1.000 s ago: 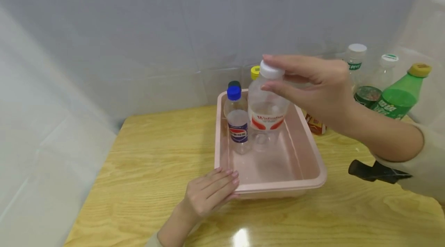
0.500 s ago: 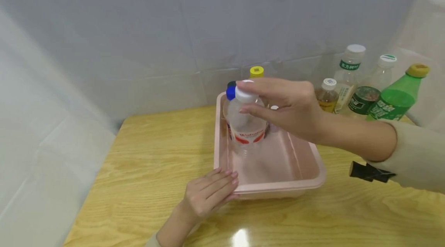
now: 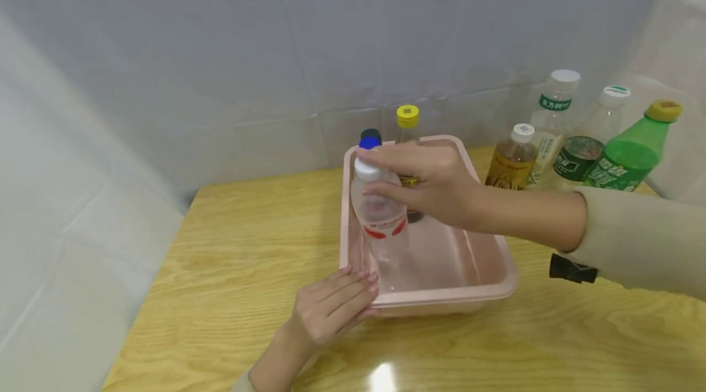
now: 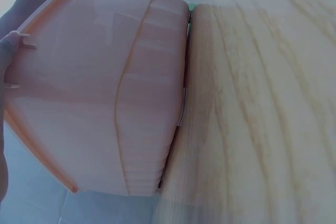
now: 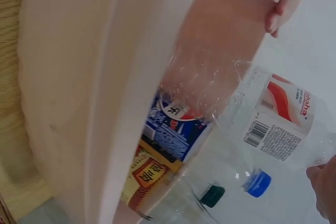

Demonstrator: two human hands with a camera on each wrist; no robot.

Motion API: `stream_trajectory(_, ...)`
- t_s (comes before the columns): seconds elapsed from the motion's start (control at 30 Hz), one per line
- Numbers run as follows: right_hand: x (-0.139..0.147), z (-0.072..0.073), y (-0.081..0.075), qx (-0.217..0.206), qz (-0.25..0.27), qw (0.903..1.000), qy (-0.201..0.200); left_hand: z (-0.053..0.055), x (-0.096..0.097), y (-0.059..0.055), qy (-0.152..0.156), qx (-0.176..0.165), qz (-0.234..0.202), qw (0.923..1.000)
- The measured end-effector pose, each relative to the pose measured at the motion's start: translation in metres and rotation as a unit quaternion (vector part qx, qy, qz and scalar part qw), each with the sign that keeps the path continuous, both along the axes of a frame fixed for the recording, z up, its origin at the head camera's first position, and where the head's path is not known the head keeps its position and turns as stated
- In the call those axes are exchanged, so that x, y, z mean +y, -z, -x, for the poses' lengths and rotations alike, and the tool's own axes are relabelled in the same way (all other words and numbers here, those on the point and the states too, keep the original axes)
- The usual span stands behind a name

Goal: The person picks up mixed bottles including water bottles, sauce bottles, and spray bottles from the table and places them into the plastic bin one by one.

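My right hand (image 3: 430, 177) holds a clear plastic bottle (image 3: 380, 214) by its white cap, thumb and fingers on opposite sides. The bottle, with a red-and-white label, is upright inside the left part of the pink tub (image 3: 452, 294); whether its base touches the floor cannot be told. At the tub's near left corner my left hand (image 3: 333, 306) grips the rim, fingers over it and thumb outside in the left wrist view. Behind the held bottle stand a blue-capped bottle (image 5: 257, 183), a dark-capped bottle (image 5: 212, 196) and a yellow-capped bottle (image 3: 408, 128), partly hidden.
Right of the tub stand a bottle of amber drink (image 3: 510, 162), a tall white-capped bottle (image 3: 556, 113), a clear bottle with dark green label (image 3: 579, 158) and a green bottle (image 3: 634, 147). A pale sheet (image 3: 248, 73) hangs behind the wooden table (image 3: 237, 245).
My right hand has carried the white-capped bottle leftward and down into the tub, in front of the blue-capped bottle. The left hand has stayed on the rim.
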State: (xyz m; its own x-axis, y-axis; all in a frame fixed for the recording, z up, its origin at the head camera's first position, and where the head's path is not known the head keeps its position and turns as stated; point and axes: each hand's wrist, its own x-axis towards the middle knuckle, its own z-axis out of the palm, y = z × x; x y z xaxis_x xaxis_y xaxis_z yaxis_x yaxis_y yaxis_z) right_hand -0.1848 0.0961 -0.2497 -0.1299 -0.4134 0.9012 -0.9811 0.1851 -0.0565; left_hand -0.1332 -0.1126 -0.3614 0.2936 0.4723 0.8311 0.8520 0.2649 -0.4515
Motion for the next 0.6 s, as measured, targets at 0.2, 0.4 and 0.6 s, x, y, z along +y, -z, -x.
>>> stream_trajectory(0.2,-0.001,0.005,0.011,-0.013,-0.024,0.9992,0.03,0.0,0.0,0.001,0.004,0.0,-0.001,1.0)
stream_trajectory(0.4,-0.001,0.008,0.023,-0.035,-0.043,0.9977,0.039,0.0,0.0,0.001,0.006,0.003,0.001,1.0)
stream_trajectory(0.6,-0.002,0.012,0.033,-0.071,-0.034,0.9966,0.021,0.0,-0.001,0.0,0.006,0.005,0.002,1.0)
